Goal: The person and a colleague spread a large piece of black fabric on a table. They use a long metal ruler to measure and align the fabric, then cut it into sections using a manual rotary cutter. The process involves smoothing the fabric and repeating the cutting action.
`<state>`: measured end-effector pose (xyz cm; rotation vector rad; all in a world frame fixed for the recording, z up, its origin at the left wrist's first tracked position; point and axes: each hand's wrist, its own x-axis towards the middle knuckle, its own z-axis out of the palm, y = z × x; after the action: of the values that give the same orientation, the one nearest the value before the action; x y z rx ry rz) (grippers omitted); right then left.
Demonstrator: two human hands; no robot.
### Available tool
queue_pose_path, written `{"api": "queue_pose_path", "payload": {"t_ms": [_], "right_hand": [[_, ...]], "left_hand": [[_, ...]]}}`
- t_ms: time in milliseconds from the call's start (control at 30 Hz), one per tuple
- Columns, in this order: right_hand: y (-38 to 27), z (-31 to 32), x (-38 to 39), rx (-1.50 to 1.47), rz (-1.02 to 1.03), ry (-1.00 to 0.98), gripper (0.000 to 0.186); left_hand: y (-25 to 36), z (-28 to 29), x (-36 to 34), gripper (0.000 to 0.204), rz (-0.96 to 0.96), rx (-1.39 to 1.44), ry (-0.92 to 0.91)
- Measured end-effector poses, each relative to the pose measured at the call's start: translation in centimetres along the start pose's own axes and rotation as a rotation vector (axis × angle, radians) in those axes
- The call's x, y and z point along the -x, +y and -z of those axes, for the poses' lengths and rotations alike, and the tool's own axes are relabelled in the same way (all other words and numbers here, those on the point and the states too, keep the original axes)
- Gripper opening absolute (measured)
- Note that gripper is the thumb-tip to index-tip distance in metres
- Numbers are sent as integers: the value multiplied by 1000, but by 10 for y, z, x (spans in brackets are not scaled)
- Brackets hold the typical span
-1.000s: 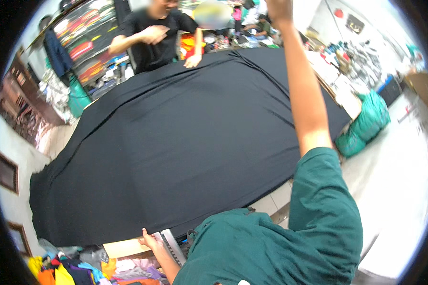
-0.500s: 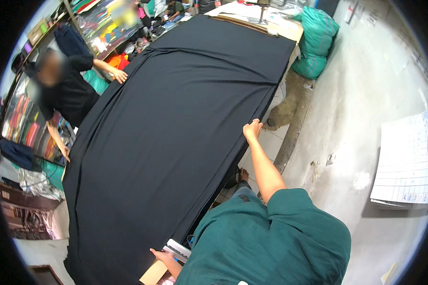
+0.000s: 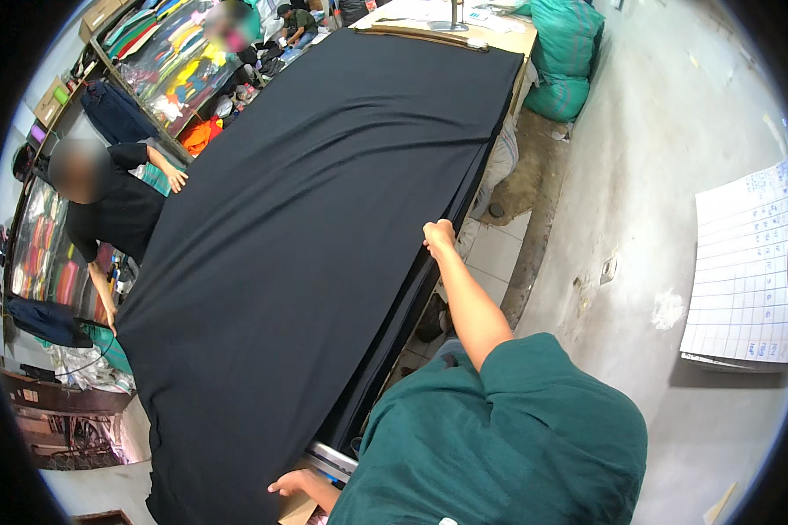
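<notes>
A broad sheet of black fabric (image 3: 324,227) covers the long table, with soft diagonal ripples across its far half. My right hand (image 3: 439,234) is closed on the fabric's right edge, about midway along. Near the table's close end, my left hand (image 3: 294,483) has its fingers curled, pinching the fabric's near edge. Beside that hand lies a silver metal bar (image 3: 331,462), partly under the cloth. Between my hands the upper fabric edge stands off a black layer beneath. Across the table, a co-worker in black (image 3: 118,206) has both hands at the fabric's left edge.
Shelves of colourful bagged goods (image 3: 162,74) line the left side. At the far end stand a white work surface (image 3: 394,13) and stuffed green sacks (image 3: 565,61). A grey wall (image 3: 639,175) with hanging written sheets (image 3: 740,271) runs along my right. Another person (image 3: 299,26) sits far back.
The fabric has shifted, its long folds smoothing into softer ripples and its right edge parting from the layer below. My left fingers have curled in. The co-worker's hands moved toward the near end.
</notes>
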<state>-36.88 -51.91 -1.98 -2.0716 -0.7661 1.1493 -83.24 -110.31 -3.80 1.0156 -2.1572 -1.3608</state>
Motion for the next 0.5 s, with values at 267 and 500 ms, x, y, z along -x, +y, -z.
{"api": "queue_pose_path", "payload": {"t_ms": [267,500], "right_hand": [[41,49,71,-225,172,-156,23],[59,27,60,-163,222,-221,48]], "left_hand": [[-55,57,-37,81,114,-4,-149],[-105,71,-32,79,142,-213,-465]]}}
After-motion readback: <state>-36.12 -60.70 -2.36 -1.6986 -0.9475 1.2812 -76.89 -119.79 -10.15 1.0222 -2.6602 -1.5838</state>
